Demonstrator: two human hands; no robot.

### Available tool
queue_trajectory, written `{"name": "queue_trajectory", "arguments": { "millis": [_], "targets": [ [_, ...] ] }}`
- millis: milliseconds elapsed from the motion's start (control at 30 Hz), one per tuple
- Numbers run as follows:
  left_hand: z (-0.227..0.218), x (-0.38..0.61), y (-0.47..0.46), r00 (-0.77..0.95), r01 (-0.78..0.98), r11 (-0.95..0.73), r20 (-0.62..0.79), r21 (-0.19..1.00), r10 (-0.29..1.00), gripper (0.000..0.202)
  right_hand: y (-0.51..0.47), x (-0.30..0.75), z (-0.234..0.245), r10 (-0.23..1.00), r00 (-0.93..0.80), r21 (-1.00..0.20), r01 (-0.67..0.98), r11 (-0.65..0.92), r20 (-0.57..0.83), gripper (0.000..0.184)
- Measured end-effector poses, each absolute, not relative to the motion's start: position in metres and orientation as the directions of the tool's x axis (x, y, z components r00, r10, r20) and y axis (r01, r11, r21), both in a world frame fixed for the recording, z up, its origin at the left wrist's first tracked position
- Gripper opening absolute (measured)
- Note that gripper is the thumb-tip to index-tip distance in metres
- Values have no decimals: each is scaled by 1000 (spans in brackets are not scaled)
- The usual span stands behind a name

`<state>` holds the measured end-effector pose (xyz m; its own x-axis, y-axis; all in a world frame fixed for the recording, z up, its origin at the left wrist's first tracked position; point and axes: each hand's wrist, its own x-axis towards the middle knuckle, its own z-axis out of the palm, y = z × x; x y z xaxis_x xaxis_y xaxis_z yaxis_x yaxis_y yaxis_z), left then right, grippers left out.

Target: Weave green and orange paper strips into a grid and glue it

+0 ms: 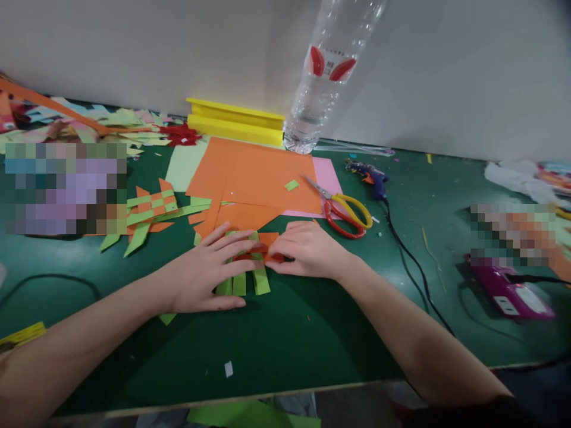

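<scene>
The left hand point(200, 270) lies spread palm-down over green strips point(261, 280); the right hand point(306, 249) curls, pinching orange paper point(269, 239).

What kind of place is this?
It's probably a place for making paper crafts: there are green paper strips, scissors with red and yellow handles, and what looks like a blue glue gun.

Dim light, faint sheen on the tabletop point(330, 339), pixelation left and right
</scene>
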<state>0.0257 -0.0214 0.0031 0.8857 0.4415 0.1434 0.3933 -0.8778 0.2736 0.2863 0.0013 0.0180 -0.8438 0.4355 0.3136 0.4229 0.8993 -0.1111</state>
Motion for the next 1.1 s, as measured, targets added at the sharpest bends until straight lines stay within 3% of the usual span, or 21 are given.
{"name": "queue_trajectory", "arguments": {
  "millis": [100,200,300,500,700,833,1100],
  "targets": [
    [5,22,-20,836,416,-860,248,295,489,43,1,285,18,443,-786,-143,425,894,432,21],
    [7,17,-17,713,543,-794,349,275,608,31,2,283,17,410,-756,-59,445,894,511,19],
    [7,14,-13,618,660,-712,366,240,696,30,5,284,14,358,-785,15,423,906,506,18],
    [3,10,-9,596,714,-672,333,198,731,30,8,287,11,358,-824,-71,365,928,440,35],
    [1,11,-10,593,702,-683,363,204,719,29,7,284,8,323,-821,-91,319,944,471,17],
    [2,11,-10,583,698,-666,330,264,742,30,6,283,9,338,-825,-143,307,941,453,18],
    [4,15,-14,503,662,-563,263,495,823,39,5,283,10,429,-790,-272,338,901,437,15]
  ]
}}
